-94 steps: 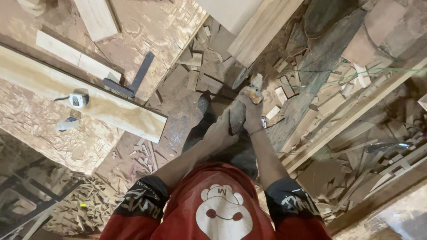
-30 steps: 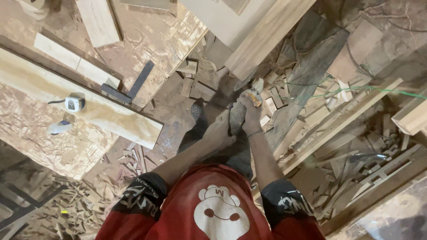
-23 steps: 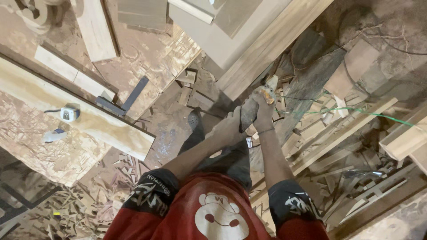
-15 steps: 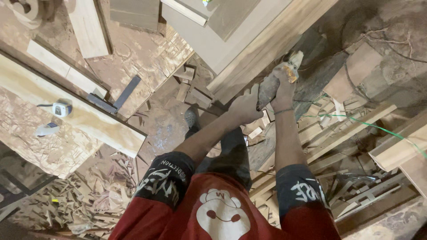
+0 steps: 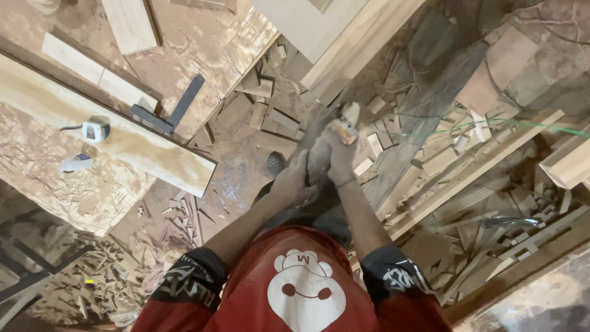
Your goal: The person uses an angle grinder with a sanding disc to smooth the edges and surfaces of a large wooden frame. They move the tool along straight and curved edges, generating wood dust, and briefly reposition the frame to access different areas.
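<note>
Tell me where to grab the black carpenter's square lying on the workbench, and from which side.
Take the carpenter's square by its long thin blade, near the middle, coming from above with fingers across its narrow width. It lies flat on the workbench, so only its edges offer purchase. The thicker stock end sits against the pale plank, which crowds that side; the blade end looks freer.

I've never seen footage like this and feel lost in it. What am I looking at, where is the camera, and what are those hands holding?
The camera sits on a person's head and looks straight down, so you see their red shirt, both arms and the workshop floor below. There is no machine, only bare hands. The left hand and the right hand together grip a small handheld power tool; its exact kind is hard to tell. To the left lies a long pale plank, with a tape measure and a dark metal square on it. Offcuts and wood scraps litter the floor at right.
</note>
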Available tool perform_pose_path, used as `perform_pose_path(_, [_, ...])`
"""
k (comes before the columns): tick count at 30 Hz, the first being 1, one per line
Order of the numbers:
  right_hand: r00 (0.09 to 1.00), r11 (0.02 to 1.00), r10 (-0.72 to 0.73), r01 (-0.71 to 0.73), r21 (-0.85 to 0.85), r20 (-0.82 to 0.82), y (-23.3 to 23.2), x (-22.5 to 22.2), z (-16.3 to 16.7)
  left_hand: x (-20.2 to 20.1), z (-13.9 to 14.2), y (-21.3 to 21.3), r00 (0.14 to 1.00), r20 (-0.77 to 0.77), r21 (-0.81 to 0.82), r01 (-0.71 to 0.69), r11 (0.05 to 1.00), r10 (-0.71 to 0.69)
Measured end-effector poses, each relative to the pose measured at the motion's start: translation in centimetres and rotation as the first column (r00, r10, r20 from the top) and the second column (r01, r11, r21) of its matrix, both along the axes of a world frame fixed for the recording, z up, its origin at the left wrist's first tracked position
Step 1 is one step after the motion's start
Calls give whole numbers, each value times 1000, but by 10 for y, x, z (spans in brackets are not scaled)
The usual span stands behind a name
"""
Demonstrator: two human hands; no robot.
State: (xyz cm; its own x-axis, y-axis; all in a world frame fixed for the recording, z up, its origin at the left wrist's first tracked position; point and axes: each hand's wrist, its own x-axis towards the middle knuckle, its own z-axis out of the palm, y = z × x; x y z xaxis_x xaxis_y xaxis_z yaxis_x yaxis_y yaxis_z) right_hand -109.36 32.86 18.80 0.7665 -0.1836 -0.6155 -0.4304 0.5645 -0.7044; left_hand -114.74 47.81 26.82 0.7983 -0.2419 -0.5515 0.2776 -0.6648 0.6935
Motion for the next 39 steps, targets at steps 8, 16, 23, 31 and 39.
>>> perform_pose_path(8, [998,998,55,-54,33,-29,46,-80,-16,-85,-14,38,996,-87,-2,2,1000,-2])
perform_pose_path(16, [997,995,-64,68,77,-52,13,-128,-3,-120,19,44,964,97,-112,256,960,-246])
perform_pose_path(23, [975,971,-218,220,90,-30,-40,-138,34,-115,48,46,846,358,-187,480,857,-396])
perform_pose_path(31, [958,954,-280,270,129,62,-86,-129,21,-83,44,31,826,353,-282,541,792,-439])
perform_pose_path(39, [940,952,-300,305,-11,161,-155,-89,56,13,-21,27,915,403,-48,-8,999,27])
